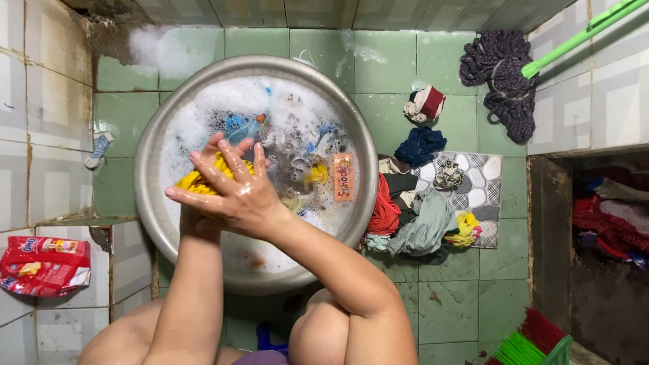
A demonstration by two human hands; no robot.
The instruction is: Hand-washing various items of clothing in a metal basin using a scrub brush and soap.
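Fingers of the right hand (236,189) lie spread and wet, pressed flat over the left hand (209,152), of which only some fingertips show; both grasp a yellow garment (196,179) between them. Whether the left fingers are clenched under it, I cannot tell. The garment sits at the left side of a wide metal basin (152,203), half in soapy water thick with foam (223,101). Other clothes (243,125) soak near the far rim, and an orange soap bar (343,177) floats near the right rim.

Judging from this, the washing looks at an early or middle stage: one piece is being rubbed, several wait in the water, and a heap of dry laundry (412,216) lies on the green tile floor (392,64) just beside the basin's right rim, partly on a patterned mat (483,176). Nothing rinsed or wrung is visible.

The foam hides what lies deeper in the basin. A mop (500,74), a red detergent bag (44,265) and a broom (534,341) are partly cut off.
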